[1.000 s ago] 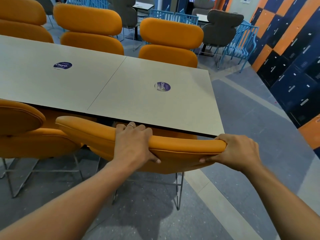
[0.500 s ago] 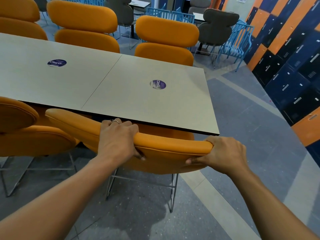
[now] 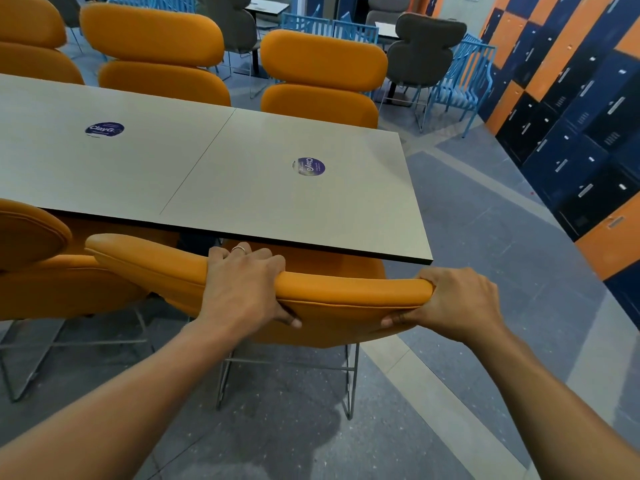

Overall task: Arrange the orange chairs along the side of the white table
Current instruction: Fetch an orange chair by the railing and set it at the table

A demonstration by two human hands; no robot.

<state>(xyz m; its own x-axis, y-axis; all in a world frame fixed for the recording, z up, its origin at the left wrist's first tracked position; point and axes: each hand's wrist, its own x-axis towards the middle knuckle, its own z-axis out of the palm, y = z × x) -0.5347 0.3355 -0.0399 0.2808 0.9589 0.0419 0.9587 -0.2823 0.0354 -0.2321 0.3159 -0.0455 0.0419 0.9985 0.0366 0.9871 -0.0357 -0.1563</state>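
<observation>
An orange chair [image 3: 346,299] stands at the near side of the white table [image 3: 242,188], its seat tucked under the table's edge. My left hand [image 3: 242,289] grips the top of its backrest near the middle, fingers curled over the far side. My right hand [image 3: 457,303] grips the backrest's right end. A second orange chair [image 3: 41,268] sits just to the left on the same side. Three more orange chairs, among them one at the far right [image 3: 322,77] and one to its left [image 3: 156,53], line the far side.
Grey chairs [image 3: 426,46] and blue metal chairs [image 3: 460,74] stand beyond the table. Blue and orange lockers [image 3: 571,109] run along the right wall. Grey floor [image 3: 485,220] lies between the table's right end and the lockers.
The held chair has shifted a little to the left and closer under the table edge. Both hands keep the same grip on the backrest.
</observation>
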